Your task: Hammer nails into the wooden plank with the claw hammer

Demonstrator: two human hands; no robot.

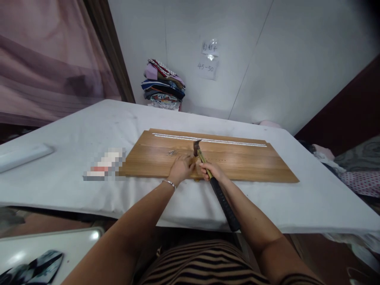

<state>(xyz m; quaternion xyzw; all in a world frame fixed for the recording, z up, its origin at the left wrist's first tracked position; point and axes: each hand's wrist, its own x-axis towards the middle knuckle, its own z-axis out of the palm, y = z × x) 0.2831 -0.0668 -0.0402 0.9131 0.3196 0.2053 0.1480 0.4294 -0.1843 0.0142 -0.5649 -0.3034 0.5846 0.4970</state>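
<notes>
A claw hammer [221,196] with a yellowish shaft and a long black grip is in my right hand [211,171], which is wrapped round the shaft close to the head. The hammer's rusty head [197,147] is over the wooden board [252,166], just beside my left hand's fingertips. My left hand [181,168] rests on the board, its thumb and fingers drawn together; whatever they pinch is too small to make out. A small bunch of nails [171,152] lies on the board beyond my left hand. To the right, a row of small dark dots [218,160] marks the wood.
Two white measuring strips [210,140] run along the board's far side. The board lies on a white-covered table [74,134]. A blurred-out object [105,164] is left of the board, with a white roll [25,156] farther left. Folded clothes [163,85] are stacked against the wall.
</notes>
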